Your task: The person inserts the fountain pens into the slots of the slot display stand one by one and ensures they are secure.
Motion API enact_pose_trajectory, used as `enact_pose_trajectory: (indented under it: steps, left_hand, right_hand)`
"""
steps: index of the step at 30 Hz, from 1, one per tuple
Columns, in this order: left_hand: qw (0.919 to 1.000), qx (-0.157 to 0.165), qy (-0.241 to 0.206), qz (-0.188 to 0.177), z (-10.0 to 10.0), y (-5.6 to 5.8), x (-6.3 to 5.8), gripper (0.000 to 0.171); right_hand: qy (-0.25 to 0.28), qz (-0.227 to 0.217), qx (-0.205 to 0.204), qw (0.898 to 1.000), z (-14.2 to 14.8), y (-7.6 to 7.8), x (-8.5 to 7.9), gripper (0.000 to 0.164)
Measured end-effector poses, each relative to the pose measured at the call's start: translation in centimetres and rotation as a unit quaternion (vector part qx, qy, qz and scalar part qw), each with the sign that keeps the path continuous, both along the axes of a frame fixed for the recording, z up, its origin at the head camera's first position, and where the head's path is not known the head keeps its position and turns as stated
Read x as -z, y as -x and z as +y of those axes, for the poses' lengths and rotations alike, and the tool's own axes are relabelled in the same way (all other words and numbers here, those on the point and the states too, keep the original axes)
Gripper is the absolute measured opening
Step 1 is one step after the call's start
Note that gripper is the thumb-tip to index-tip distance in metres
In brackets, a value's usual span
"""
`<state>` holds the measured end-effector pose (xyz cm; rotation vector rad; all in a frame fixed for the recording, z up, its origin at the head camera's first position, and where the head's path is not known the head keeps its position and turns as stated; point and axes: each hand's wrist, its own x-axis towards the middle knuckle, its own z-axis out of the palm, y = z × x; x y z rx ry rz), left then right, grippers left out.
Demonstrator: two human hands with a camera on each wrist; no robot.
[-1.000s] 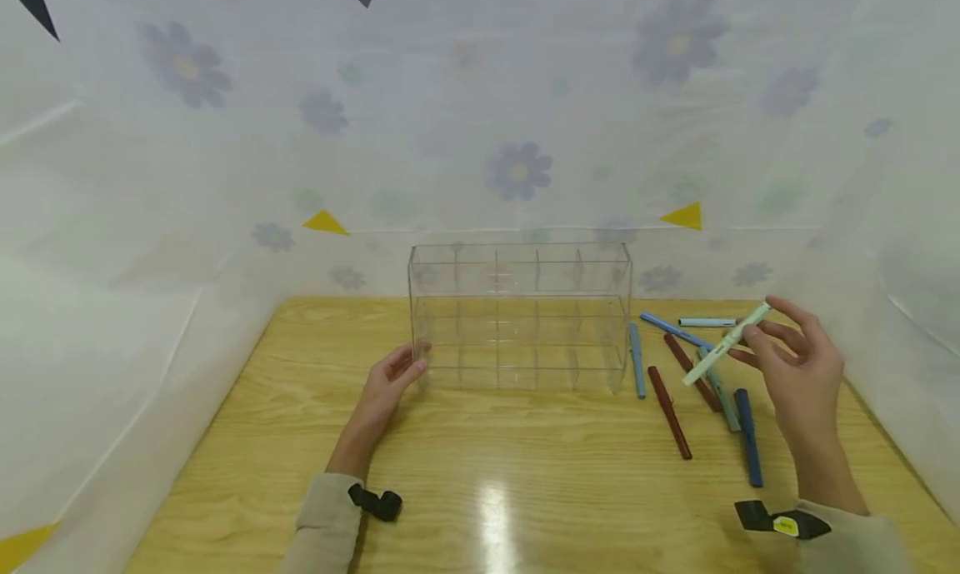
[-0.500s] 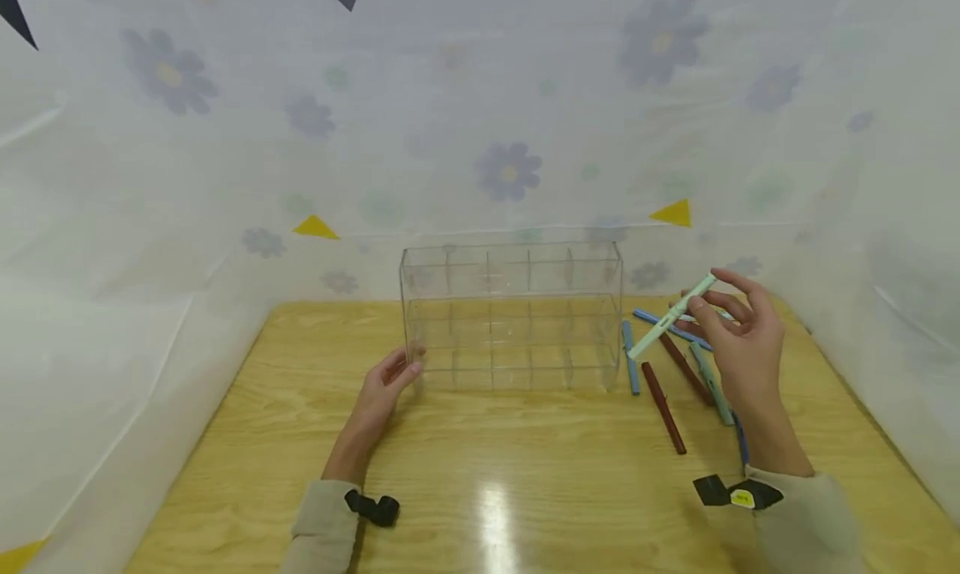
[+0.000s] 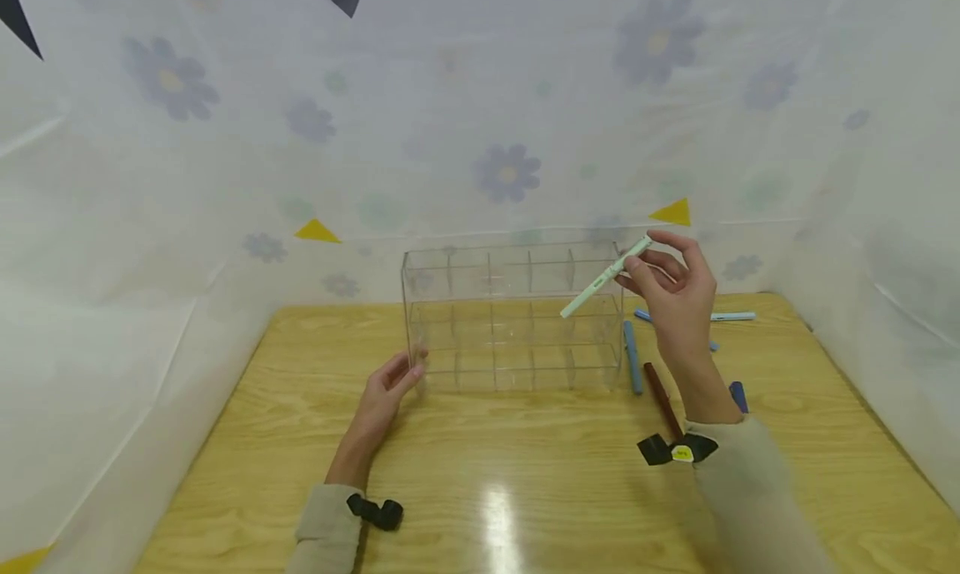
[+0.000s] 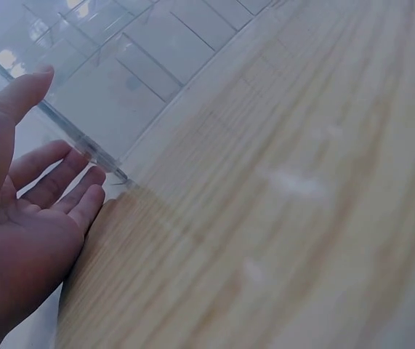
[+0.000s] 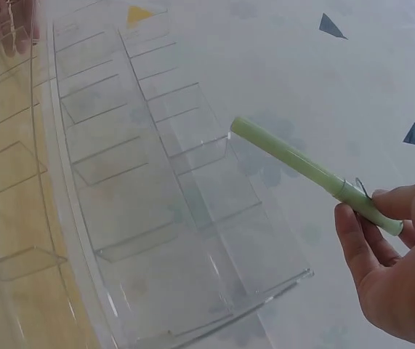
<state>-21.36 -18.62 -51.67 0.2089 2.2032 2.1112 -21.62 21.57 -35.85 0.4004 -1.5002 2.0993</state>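
"Pen [image 3: 603, 280] first: that pale green one. Where is it?"

"Up above the desk [image 3: 465, 449], in front of or over the right part of the clear rack [image 3: 510, 369]; I can't tell if they touch. It tilts, left end low. The right hand [image 3: 678, 307] pinches it between thumb and fingers towards its right end."

"Heavy, would you say?"

"Light, I'd guess, with a stiff, smooth barrel that could twist under a loose pinch. Gripping nearer the middle should balance better, but holding that end leaves the left half free. I'd keep pressure off the thin clip [image 5: 364, 186]."

"And the rack?"

"Rigid plastic, probably light enough to slide if knocked, and it might crack. Best steadied low on a side wall. The left hand [image 3: 386, 395] rests there, at the lower left edge, fingers relaxed rather than clenched."

"Other pens?"

"A blue pen [image 3: 632, 357] lies just right of the rack, a dark red pen [image 3: 658, 391] beside it."
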Motion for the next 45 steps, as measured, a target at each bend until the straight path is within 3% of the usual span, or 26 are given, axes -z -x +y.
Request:
enact_pose_trajectory:
  steps: [4, 12, 20, 30, 45]
  left_hand:
    - [1.0, 0.006, 0.001, 0.004, 0.3, 0.2, 0.0, 0.049]
    - [0.9998, 0.013, -0.001, 0.015, 0.9, 1.0, -0.4, 0.048]
    - [0.9997, 0.014, 0.01, 0.014, 1.2, 1.1, -0.5, 0.05]
    - [0.9999, 0.005, 0.011, 0.005, 0.9, 0.6, -0.5, 0.051]
    - [1.0, 0.002, -0.001, 0.009, 1.4, 0.6, -0.4, 0.051]
  right_hand:
    - [-0.012, 0.009, 0.012, 1.0, -1.0, 1.0, -1.0, 0.039]
    - [-0.017, 0.026, -0.003, 1.0, -2.8, 3.9, -3.3, 0.033]
    - [-0.019, 0.026, 0.006, 0.999, -5.3, 6.5, -4.6, 0.033]
    - [-0.083, -0.03, 0.011, 0.996, -8.3, 9.3, -4.3, 0.031]
    - [-0.201, -0.082, -0.037, 0.975, -9.0, 9.9, -2.8, 0.026]
